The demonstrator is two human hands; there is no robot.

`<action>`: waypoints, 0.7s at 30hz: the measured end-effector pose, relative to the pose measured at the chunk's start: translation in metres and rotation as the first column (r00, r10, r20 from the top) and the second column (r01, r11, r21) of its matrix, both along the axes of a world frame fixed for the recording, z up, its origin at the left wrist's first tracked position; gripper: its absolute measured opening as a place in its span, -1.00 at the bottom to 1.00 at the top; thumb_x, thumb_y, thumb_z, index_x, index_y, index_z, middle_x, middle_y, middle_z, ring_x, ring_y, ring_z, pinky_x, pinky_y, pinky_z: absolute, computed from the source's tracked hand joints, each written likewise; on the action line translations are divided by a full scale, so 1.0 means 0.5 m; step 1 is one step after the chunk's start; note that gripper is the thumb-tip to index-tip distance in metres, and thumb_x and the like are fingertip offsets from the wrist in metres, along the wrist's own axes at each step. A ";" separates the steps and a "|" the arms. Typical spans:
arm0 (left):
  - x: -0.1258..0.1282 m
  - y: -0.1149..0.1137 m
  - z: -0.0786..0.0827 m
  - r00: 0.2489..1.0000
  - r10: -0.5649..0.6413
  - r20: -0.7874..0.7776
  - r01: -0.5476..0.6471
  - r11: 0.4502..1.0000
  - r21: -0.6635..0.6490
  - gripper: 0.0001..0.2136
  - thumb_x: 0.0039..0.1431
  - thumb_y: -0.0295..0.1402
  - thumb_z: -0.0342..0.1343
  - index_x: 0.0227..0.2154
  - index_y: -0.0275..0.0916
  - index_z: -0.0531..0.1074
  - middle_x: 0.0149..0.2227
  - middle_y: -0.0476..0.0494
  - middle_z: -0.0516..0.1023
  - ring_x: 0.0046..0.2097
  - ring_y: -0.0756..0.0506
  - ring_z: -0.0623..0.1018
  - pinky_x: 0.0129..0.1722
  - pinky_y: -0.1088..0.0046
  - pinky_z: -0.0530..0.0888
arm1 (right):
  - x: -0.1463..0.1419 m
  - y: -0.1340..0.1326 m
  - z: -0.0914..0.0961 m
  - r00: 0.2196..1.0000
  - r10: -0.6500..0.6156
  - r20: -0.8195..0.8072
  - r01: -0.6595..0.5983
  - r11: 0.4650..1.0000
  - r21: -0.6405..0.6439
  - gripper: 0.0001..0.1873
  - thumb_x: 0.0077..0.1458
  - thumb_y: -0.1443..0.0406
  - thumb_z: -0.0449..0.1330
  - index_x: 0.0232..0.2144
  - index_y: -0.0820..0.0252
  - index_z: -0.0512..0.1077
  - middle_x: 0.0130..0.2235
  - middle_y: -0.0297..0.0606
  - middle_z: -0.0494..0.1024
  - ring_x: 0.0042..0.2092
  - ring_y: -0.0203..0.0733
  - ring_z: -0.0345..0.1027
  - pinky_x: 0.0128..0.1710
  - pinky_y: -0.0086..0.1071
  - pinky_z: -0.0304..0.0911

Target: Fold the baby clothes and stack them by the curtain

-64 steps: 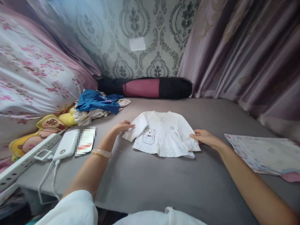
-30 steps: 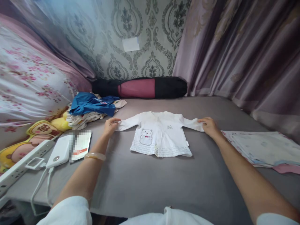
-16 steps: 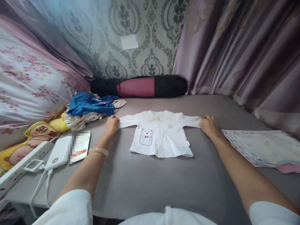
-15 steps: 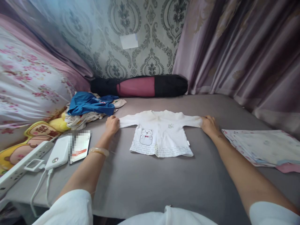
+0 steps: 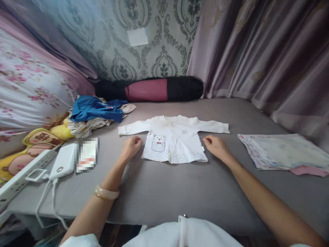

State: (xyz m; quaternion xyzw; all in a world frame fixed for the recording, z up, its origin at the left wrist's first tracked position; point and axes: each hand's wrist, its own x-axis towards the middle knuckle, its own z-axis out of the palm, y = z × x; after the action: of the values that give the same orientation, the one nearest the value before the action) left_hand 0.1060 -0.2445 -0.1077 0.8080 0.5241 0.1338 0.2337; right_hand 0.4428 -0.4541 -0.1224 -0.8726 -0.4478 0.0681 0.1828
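Observation:
A small white long-sleeved baby shirt [image 5: 174,137] with a bear print lies flat on the grey bed sheet [image 5: 164,185], both sleeves stretched out sideways. My left hand [image 5: 132,146] rests on the sheet just left of the shirt's lower hem. Its fingers are loosely bent and it holds nothing. My right hand [image 5: 215,145] lies on the sheet just right of the hem, also loosely bent and empty. Neither hand touches the sleeves. A pale bangle [image 5: 106,192] sits on my left wrist.
A blue garment on a heap of clothes [image 5: 96,111] lies at the back left. A black and pink roll bag [image 5: 151,89] runs along the wall. Folded floral cloths [image 5: 282,151] lie to the right. A white power bank [image 5: 63,161], a phone and a power strip [image 5: 23,175] sit at left.
Both hands pulled the sleeves out straight, then let go and drew back towards me to either side of the shirt's hem. The shirt now lies fully spread.

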 end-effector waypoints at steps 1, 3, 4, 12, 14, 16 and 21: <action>0.005 -0.014 0.002 1.000 -0.002 0.012 0.002 1.000 -0.013 -0.75 0.12 -0.23 0.00 -0.30 -0.24 0.51 -0.40 -0.12 0.56 -0.32 -0.12 0.51 -0.28 0.41 0.37 | -0.015 -0.003 0.001 1.000 0.001 -0.019 -0.001 1.000 -0.010 -0.72 0.20 0.21 0.03 -0.25 0.18 0.51 -0.24 -0.14 0.62 -0.20 -0.10 0.47 -0.28 -0.38 0.19; 0.014 -0.041 0.005 0.999 -0.006 0.035 0.008 0.999 -0.049 -0.74 0.12 -0.21 0.00 -0.31 -0.25 0.50 -0.44 -0.10 0.55 -0.36 -0.11 0.50 -0.31 0.41 0.37 | -0.042 -0.010 0.005 0.998 -0.010 -0.054 0.008 0.999 -0.034 -0.73 0.20 0.20 0.04 -0.25 0.18 0.50 -0.25 -0.15 0.62 -0.21 -0.10 0.47 -0.30 -0.39 0.17; 0.017 -0.052 0.006 0.999 -0.008 0.047 0.011 0.998 -0.068 -0.73 0.13 -0.19 0.00 -0.30 -0.25 0.50 -0.46 -0.09 0.54 -0.38 -0.10 0.49 -0.33 0.42 0.36 | -0.053 -0.013 0.008 0.997 -0.021 -0.069 0.018 0.999 -0.048 -0.73 0.19 0.19 0.04 -0.24 0.17 0.49 -0.27 -0.16 0.62 -0.22 -0.10 0.47 -0.31 -0.39 0.17; 0.012 -0.085 -0.027 0.991 -0.050 0.127 0.054 0.998 -0.023 -0.67 0.21 -0.15 -0.06 -0.14 -0.27 0.42 -0.56 0.02 0.41 -0.46 -0.05 0.41 -0.42 0.46 0.28 | -0.099 -0.032 0.023 0.993 -0.030 -0.111 0.019 0.994 -0.107 -0.58 0.19 0.16 0.05 0.06 0.16 0.34 -0.34 -0.25 0.58 -0.31 -0.13 0.43 -0.38 -0.39 0.13; 0.004 -0.085 -0.036 0.992 -0.081 0.102 0.075 0.996 0.056 -0.69 0.22 -0.18 -0.05 -0.10 -0.24 0.39 -0.55 0.04 0.40 -0.44 -0.05 0.42 -0.40 0.47 0.27 | -0.101 -0.036 0.025 0.997 0.005 -0.082 -0.015 0.993 -0.117 -0.55 0.21 0.16 0.03 0.12 0.12 0.30 -0.31 -0.25 0.59 -0.29 -0.11 0.44 -0.36 -0.37 0.14; -0.003 -0.085 -0.042 0.994 -0.096 0.057 0.089 0.989 0.117 -0.71 0.24 -0.19 -0.06 -0.06 -0.20 0.36 -0.53 0.04 0.40 -0.42 -0.05 0.43 -0.40 0.47 0.26 | -0.101 -0.041 0.025 0.999 0.033 -0.031 -0.037 0.989 -0.142 -0.54 0.23 0.16 0.00 0.15 0.07 0.29 -0.27 -0.23 0.60 -0.26 -0.07 0.46 -0.33 -0.34 0.14; -0.015 -0.086 -0.051 0.992 -0.114 -0.057 0.124 0.970 0.210 -0.70 0.29 -0.17 -0.07 0.01 -0.14 0.31 -0.43 -0.01 0.48 -0.36 -0.08 0.50 -0.40 0.48 0.25 | -0.102 -0.049 0.027 0.996 0.046 0.075 -0.028 0.975 -0.222 -0.58 0.28 0.16 -0.06 0.14 -0.03 0.33 -0.17 -0.18 0.62 -0.18 -0.01 0.48 -0.31 -0.31 0.15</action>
State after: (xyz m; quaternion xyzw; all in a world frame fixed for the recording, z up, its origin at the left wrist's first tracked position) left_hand 0.0983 -0.2876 -0.1331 0.8611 0.4623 0.1568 0.1418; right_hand 0.3920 -0.4786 -0.1088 -0.8811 -0.4604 0.0862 0.0653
